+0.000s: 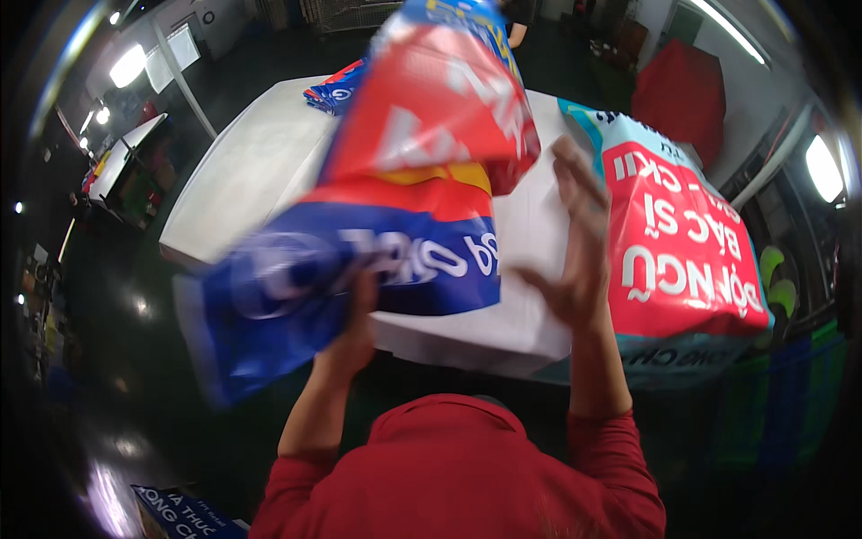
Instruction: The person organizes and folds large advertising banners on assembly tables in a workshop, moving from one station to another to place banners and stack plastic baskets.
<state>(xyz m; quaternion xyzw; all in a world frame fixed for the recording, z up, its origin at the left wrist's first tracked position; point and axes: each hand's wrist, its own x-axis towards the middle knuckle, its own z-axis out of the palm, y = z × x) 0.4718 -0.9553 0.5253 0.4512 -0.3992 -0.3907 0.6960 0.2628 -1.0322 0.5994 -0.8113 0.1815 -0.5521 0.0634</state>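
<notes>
A large glossy printed banner (431, 198) in blue, red and yellow with white lettering rises, bent and folded, over the middle of the table. My left hand (356, 328) grips its near blue part, thumb on top, while the other fingers are hidden beneath the sheet. To the right of the banner, my right hand (582, 238) is raised with fingers spread, holding nothing and blurred by motion. A second banner (664, 225), red and teal with white letters, drapes over the table's right side, near my right hand.
The white table (242, 184) stretches out before me. On its far part lies a folded blue and red sheet (334, 90). A person's arm (517, 34) shows beyond the table. A red cover (681, 94) hangs at the far right, and a side table (126, 157) stands at the left.
</notes>
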